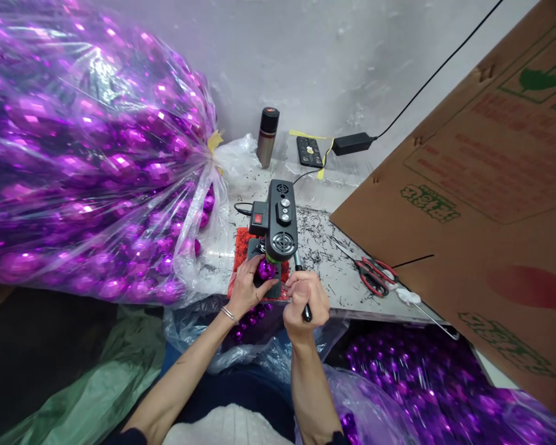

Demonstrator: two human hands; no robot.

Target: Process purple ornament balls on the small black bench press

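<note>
Nearest, below the table's front edge, crumpled clear plastic (259, 353) is gathered around glossy purple baubles, and at the right a thin bag of purple balls (412, 364) is spread. Just above that edge, a shiny purple ball (265, 270), round and mirror-bright, is set beneath the head of a black machine (282, 216); it is held between the thumb and curved fingers of the left hand (247, 289), the span kept narrow. By the right hand (308, 301), a black lever handle (307, 314) is enclosed in a tight fist. Under the machine, a red mat (239, 247) is strewn with fine black slivers, as is the hard pale tabletop (213, 254). Reach is bounded at the left by a bulging, creased bag of faceted balls (97, 161), at the right by red-handled scissors (374, 276) and the slanting edge of a cardboard box (463, 241). Room is left between machine and scissors. Farther back, a metal flask (267, 139), a dark phone (308, 151) and a black adapter (353, 143) are placed before the smooth grey wall (315, 62)
</note>
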